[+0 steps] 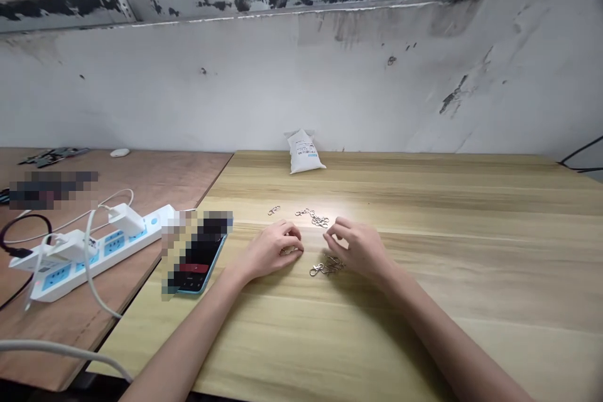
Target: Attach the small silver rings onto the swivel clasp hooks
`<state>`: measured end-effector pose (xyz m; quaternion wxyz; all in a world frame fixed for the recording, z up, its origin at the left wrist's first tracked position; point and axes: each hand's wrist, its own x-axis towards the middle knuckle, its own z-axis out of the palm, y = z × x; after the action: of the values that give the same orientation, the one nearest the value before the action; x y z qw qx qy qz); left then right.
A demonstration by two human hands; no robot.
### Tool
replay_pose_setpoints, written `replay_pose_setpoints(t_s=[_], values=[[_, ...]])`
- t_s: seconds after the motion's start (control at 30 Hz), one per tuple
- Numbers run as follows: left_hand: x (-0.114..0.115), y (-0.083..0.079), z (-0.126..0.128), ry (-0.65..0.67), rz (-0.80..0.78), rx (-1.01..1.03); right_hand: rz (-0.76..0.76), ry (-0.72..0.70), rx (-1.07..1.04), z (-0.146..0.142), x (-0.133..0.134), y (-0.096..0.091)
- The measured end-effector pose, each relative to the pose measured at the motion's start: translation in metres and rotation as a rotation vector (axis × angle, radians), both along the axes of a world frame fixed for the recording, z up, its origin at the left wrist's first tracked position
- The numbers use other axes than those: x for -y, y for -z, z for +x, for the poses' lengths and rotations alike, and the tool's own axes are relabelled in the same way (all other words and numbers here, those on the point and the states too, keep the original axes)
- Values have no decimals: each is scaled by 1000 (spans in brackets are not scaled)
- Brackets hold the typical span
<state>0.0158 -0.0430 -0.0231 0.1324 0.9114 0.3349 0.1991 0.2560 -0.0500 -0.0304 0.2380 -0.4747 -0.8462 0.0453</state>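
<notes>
My left hand [273,248] rests on the light wooden table with its fingers curled inward. A small metal swivel clasp [286,251] shows partly under its fingertips; the fingers hide the rest. My right hand [362,246] is opposite, its fingers bent and a little apart, with nothing visible between them. Just below its fingertips lies a small pile of metal clasps with rings [332,265]. Farther back, a loose group of similar clasps [316,218] is spread on the wood. A single clasp [274,210] lies apart, beyond my left hand.
A white packet [305,152] leans near the wall. Left of my forearm lies a phone [200,264], partly blurred out. A white power strip [110,251] with plugged-in chargers and cables sits on the adjoining brown table [188,169]. A white oval object [119,152] is behind it.
</notes>
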Motion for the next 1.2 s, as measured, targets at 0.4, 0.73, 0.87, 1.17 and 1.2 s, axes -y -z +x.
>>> replay_pose_setpoints(t_s=[0.4,0.73,0.87,1.17,1.2], values=[[-1,-15,-4,-90,-5,44,-38,147,204,-9,-14,4],[-1,-10,-1,-108,23,21,4,99,257,-15,-16,10],[1,-8,2,-149,2,97,-132,79,-110,-10,-10,7],[10,-4,21,-181,-170,256,-654,-138,-898,-25,6,-2],[11,-5,23,-176,-192,274,-683,-135,-922,-26,6,-2]])
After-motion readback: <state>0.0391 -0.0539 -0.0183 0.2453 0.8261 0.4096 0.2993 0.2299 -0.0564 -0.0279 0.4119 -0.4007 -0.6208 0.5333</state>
